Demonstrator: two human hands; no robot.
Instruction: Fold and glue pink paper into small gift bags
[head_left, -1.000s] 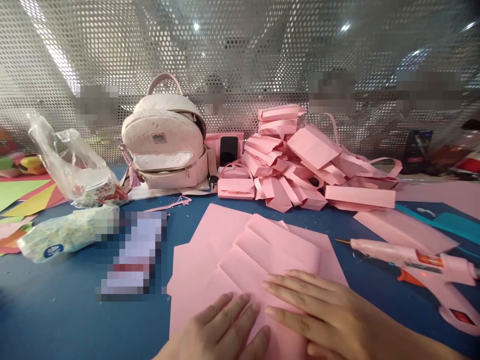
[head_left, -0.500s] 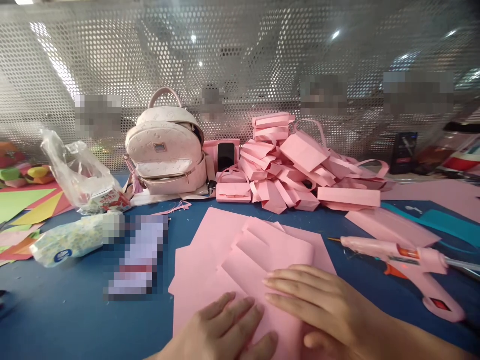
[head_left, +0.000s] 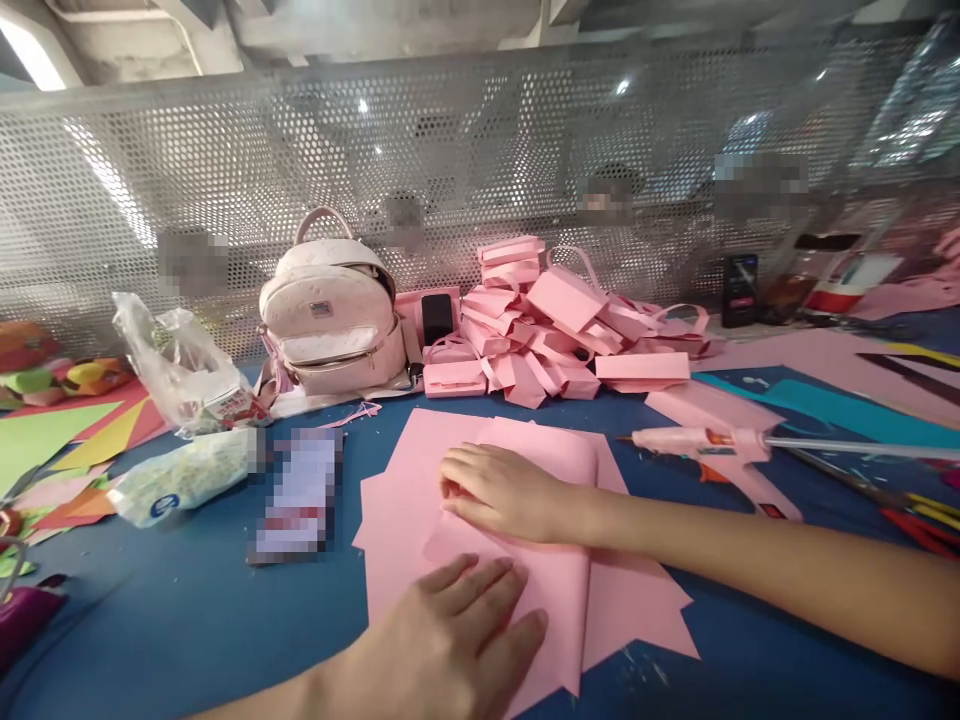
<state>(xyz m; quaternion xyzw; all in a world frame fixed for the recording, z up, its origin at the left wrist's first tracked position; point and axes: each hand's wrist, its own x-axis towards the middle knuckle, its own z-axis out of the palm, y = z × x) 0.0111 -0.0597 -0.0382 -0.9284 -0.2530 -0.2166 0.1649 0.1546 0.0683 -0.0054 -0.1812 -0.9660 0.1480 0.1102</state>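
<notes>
A sheet of pink paper (head_left: 551,590) lies folded over, with a rounded fold along its right side, on top of several more pink sheets (head_left: 405,450). My left hand (head_left: 465,620) rests flat on its lower part, fingers stretched out. Farther up, my right hand (head_left: 510,490) reaches across from the right with its fingers curled together at the paper's left edge. Its fingertips are partly hidden, but they appear closed on that edge.
Behind the sheets rises a pile of folded pink paper bags (head_left: 525,340), beside a white backpack (head_left: 330,320). A pink glue gun (head_left: 720,450) lies to the right, near scissors (head_left: 922,520). At left are a tissue pack (head_left: 187,475) and a plastic bag (head_left: 172,360).
My right hand has moved up and left across the folded paper, its fingers now curled at the left edge. My left hand stays flat. The view has tilted up and turned right.
</notes>
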